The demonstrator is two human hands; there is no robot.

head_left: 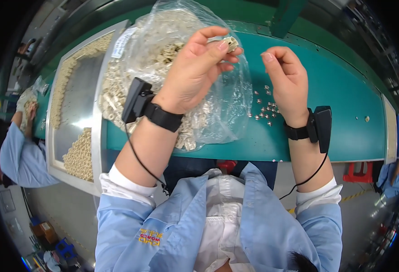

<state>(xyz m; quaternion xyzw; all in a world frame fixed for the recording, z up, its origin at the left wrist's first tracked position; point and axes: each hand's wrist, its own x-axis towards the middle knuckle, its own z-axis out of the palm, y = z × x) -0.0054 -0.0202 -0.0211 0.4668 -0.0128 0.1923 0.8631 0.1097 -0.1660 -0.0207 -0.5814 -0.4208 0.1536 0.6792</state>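
My left hand (194,68) is raised over the clear plastic bag (229,106), with a small beige plastic part (231,43) pinched between thumb and fingers. To its right, my right hand (289,81) hovers above the green table with thumb and fingertips drawn together. Whatever sits in that pinch, if anything, is hidden or too small to name. Beneath and left of my right hand lie several small shiny coppery metal pieces (268,109), scattered on the tabletop. Many beige parts like the held one fill the bag and spill out as a loose pile (114,97).
A metal-framed tray (97,145) at the left holds rows of beige parts. The green table (344,104) stretches right, with a few tiny pieces near its far right. Another person in a blue sleeve (20,154) works at the far left. A red stool (358,172) stands below the table's right end.
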